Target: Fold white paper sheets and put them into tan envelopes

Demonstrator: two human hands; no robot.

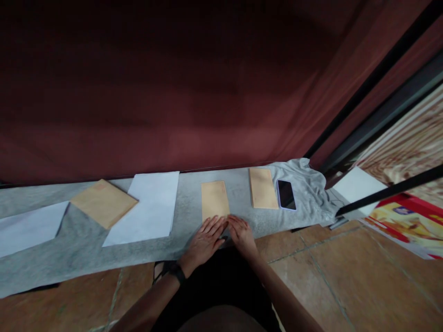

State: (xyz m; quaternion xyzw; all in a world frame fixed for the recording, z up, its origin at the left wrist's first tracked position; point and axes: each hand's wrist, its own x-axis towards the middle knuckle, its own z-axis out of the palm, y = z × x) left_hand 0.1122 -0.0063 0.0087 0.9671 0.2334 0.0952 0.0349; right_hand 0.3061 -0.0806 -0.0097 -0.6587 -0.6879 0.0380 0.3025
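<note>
A tan paper envelope (214, 198) lies on the grey cloth straight in front of me, its short near edge partly covered by my hands. My left hand (206, 240), with a dark band on the wrist, lies over that near edge with its fingers stretched out flat. At the near right corner, my right hand (241, 234) has its fingers pressed together on the envelope, close against the left fingertips. Some of the right fingers are hidden from view. Further right is a stack of similar envelopes (263, 188).
A phone (286, 194) lies right of the stack. White paper sheets (152, 207) and more envelopes (104, 203) lie to the left, with another white sheet (31, 226) beyond. The grey cloth (190, 193) bunches at its right end. A red-yellow box (408, 221) stands on the right.
</note>
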